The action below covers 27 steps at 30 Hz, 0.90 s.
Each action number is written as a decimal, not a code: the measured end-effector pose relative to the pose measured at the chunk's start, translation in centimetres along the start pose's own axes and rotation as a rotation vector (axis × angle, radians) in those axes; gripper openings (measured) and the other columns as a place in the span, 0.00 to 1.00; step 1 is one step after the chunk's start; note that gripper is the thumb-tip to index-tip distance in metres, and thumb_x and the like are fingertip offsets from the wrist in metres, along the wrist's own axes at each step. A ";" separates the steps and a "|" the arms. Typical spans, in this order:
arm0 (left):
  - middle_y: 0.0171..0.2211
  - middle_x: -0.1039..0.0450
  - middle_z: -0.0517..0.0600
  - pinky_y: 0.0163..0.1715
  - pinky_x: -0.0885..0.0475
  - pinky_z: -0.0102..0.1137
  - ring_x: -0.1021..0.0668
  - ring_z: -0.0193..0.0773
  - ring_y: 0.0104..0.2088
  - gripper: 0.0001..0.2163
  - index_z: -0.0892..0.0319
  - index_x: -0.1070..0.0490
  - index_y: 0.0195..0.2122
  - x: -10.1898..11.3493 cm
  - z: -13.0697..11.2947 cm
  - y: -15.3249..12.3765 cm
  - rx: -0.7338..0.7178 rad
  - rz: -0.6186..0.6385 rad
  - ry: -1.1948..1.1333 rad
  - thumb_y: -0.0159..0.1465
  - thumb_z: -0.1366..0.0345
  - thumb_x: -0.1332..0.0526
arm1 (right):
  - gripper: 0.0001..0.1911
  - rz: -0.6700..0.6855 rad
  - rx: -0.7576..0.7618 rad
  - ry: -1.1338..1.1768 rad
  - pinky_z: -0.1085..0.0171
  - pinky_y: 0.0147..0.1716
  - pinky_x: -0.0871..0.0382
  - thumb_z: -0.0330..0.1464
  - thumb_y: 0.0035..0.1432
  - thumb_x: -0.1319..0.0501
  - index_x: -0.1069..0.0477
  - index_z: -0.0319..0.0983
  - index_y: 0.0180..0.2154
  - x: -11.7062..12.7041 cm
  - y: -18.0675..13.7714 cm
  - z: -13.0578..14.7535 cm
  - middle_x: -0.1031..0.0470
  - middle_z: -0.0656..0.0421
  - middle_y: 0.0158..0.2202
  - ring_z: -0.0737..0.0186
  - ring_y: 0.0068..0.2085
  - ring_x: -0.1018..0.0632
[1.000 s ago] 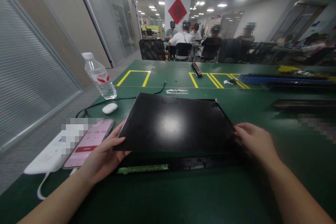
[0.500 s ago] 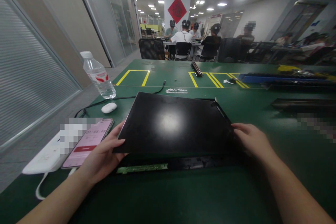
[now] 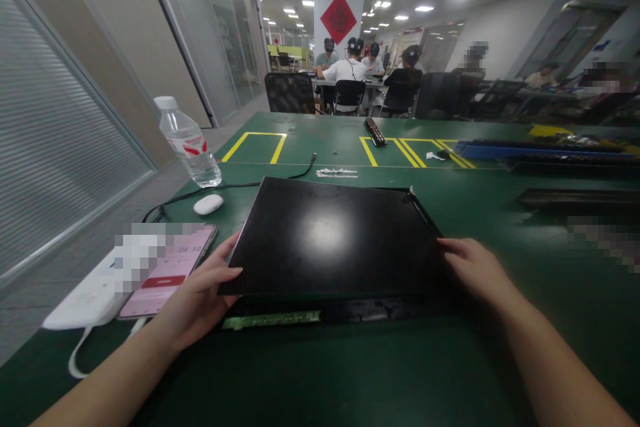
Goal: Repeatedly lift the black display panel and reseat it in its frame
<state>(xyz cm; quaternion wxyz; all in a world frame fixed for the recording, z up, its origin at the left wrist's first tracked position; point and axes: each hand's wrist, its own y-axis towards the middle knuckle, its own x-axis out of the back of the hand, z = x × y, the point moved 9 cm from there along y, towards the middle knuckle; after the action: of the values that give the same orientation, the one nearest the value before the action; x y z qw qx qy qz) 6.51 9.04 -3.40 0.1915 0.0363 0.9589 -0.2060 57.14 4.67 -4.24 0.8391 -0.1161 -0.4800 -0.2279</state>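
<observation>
Left hand (image 3: 197, 295): thumb (image 3: 227, 274) uppermost, fingers (image 3: 225, 249) beneath | right hand (image 3: 477, 273): fingers pinched, lower ones seemingly curled | forearms (image 3: 117, 373) angled inward

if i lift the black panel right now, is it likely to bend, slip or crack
The black panel looks fairly stiff: its near edge runs straight beyond the left hand. Its glossy, reflective face suggests it could be slippery. It also looks thin for its width, so flexing might crack it.

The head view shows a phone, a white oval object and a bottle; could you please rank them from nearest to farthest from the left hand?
1. Phone, beside the left hand.
2. White oval object, beyond the phone.
3. Bottle, farther back on the left.
</observation>
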 end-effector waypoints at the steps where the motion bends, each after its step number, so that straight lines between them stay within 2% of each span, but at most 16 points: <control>1: 0.55 0.16 0.52 0.39 0.15 0.35 0.14 0.55 0.53 0.38 0.50 0.25 0.62 0.0 0.0 0.0 0.000 0.001 0.003 0.48 0.73 0.23 | 0.20 0.001 -0.006 0.004 0.55 0.51 0.25 0.31 0.57 0.40 0.14 0.42 0.48 0.0 0.0 0.0 0.18 0.49 0.51 0.49 0.48 0.17; 5: 0.56 0.16 0.52 0.40 0.15 0.35 0.15 0.56 0.55 0.35 0.49 0.24 0.61 -0.1 0.0 -0.1 0.007 -0.009 0.014 0.50 0.69 0.22 | 0.21 -0.002 -0.022 0.008 0.57 0.49 0.25 0.29 0.58 0.41 0.14 0.41 0.48 0.0 0.0 0.0 0.17 0.50 0.50 0.51 0.46 0.17; 11: 0.58 0.17 0.51 0.36 0.15 0.34 0.15 0.55 0.54 0.40 0.48 0.28 0.66 0.0 0.1 -0.2 0.015 -0.075 0.029 0.50 0.73 0.25 | 0.22 0.026 -0.027 -0.021 0.59 0.50 0.26 0.26 0.59 0.42 0.15 0.40 0.50 0.0 0.0 0.1 0.17 0.51 0.50 0.54 0.47 0.18; 16: 0.56 0.17 0.50 0.35 0.16 0.35 0.14 0.54 0.51 0.39 0.46 0.26 0.63 -0.2 0.0 -0.1 0.001 -0.044 0.038 0.48 0.72 0.24 | 0.23 0.009 -0.030 -0.015 0.58 0.49 0.26 0.25 0.59 0.42 0.15 0.40 0.50 0.1 -0.1 0.1 0.18 0.50 0.51 0.53 0.47 0.17; 22: 0.55 0.17 0.50 0.29 0.19 0.33 0.13 0.55 0.48 0.42 0.47 0.29 0.63 -0.3 0.0 -0.5 0.024 -0.075 0.068 0.44 0.70 0.24 | 0.21 0.010 -0.037 -0.010 0.59 0.46 0.25 0.26 0.58 0.40 0.14 0.42 0.49 0.2 0.0 -0.1 0.18 0.51 0.49 0.55 0.45 0.17; 27: 0.56 0.18 0.49 0.32 0.18 0.36 0.14 0.57 0.49 0.43 0.45 0.31 0.63 -0.3 0.1 -0.5 0.036 -0.069 0.067 0.44 0.69 0.25 | 0.22 0.020 -0.020 -0.028 0.59 0.46 0.25 0.26 0.58 0.41 0.15 0.41 0.49 0.0 0.0 -0.1 0.18 0.51 0.50 0.55 0.45 0.17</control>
<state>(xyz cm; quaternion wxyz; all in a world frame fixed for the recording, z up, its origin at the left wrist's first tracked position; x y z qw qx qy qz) 6.76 8.59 -3.18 0.1514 0.0134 0.9617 -0.2282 57.20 4.61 -4.26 0.8334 -0.1322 -0.4881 -0.2228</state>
